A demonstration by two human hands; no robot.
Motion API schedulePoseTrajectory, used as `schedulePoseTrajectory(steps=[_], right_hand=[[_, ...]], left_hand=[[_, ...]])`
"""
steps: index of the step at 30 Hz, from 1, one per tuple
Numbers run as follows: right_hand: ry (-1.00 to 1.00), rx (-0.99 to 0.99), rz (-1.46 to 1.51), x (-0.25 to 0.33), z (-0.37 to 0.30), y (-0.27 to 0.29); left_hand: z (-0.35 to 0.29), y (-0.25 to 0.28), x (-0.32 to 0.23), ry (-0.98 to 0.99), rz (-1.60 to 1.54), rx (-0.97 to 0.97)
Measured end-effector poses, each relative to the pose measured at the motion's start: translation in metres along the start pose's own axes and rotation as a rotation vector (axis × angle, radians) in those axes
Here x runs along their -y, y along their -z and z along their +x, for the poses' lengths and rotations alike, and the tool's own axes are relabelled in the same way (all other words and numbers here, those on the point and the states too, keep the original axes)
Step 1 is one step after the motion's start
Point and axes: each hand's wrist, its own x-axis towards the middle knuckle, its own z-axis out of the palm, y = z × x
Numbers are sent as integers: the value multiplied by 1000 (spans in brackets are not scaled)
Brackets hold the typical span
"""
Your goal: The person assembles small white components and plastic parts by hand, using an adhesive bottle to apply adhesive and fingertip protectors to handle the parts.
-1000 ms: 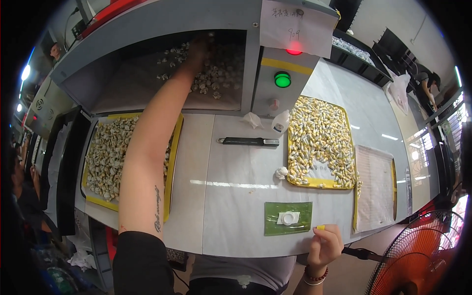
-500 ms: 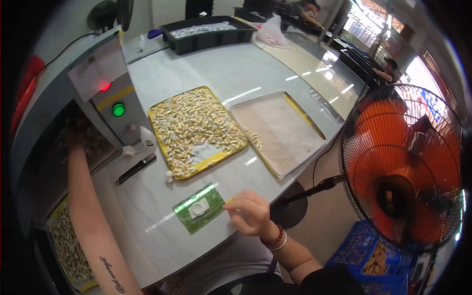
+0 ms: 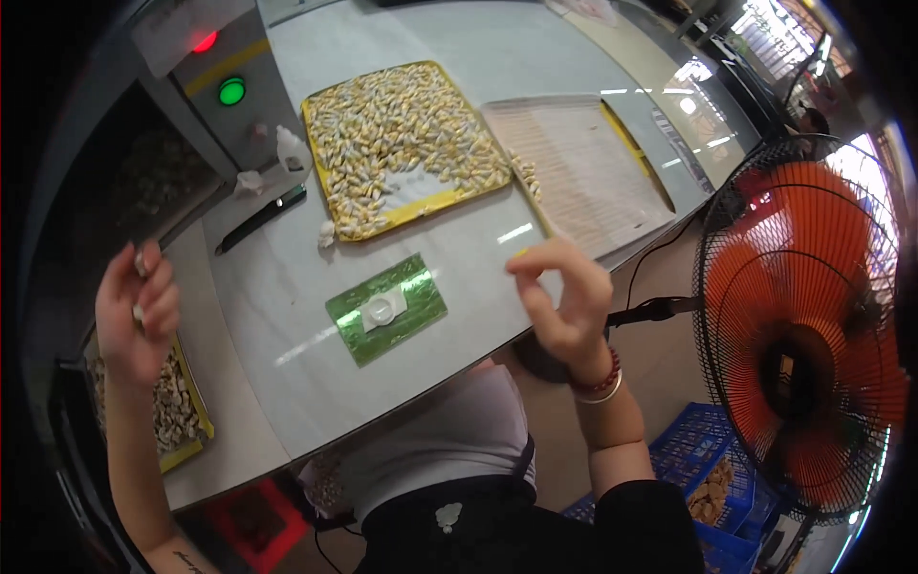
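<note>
My left hand point(image 3: 142, 316) is raised at the left, just outside the dark opening of a grey machine, its fingers curled round small pale pieces point(image 3: 142, 265). My right hand point(image 3: 571, 292) hovers over the table's near edge, thumb and forefinger pinched on a small yellow piece point(image 3: 519, 254) mostly hidden by the fingertips. Between the hands a shiny green mat point(image 3: 421, 298) lies on the table, with a small white holder with a round clear part point(image 3: 382, 310) on it. Behind it stands a yellow-rimmed tray point(image 3: 421, 207) full of small pointed yellow-and-white pieces point(image 3: 402, 124).
A second tray under a pale sheet point(image 3: 583, 167) stands to the right, small pieces along its edge. A black-handled tool point(image 3: 260, 218) and white bottle point(image 3: 291, 150) lie near the machine point(image 3: 206, 105). Left, another tray point(image 3: 196, 392) holds greyish pieces. An orange fan point(image 3: 803, 335) stands right.
My left hand has come out of the machine's opening with small pieces in its fingers. My right hand has moved right, away from the green mat. The view has tilted downward.
</note>
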Motion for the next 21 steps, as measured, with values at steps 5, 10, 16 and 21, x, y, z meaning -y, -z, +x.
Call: schedulePoseTrajectory(steps=[5,10,16,21], right_hand=[[87,105,-277,-34,64,-17],[226,538,-574,-78,91,-55],[261,552,-717,-84,94,-77],[412,604,-897,-57,105,-86]], left_hand=[[-103,-37,74,11,179,371],[-106,-72,137,231,-81,567],[-94,-84,173,231,-353,497],[-83,-78,178,200,-347,495]])
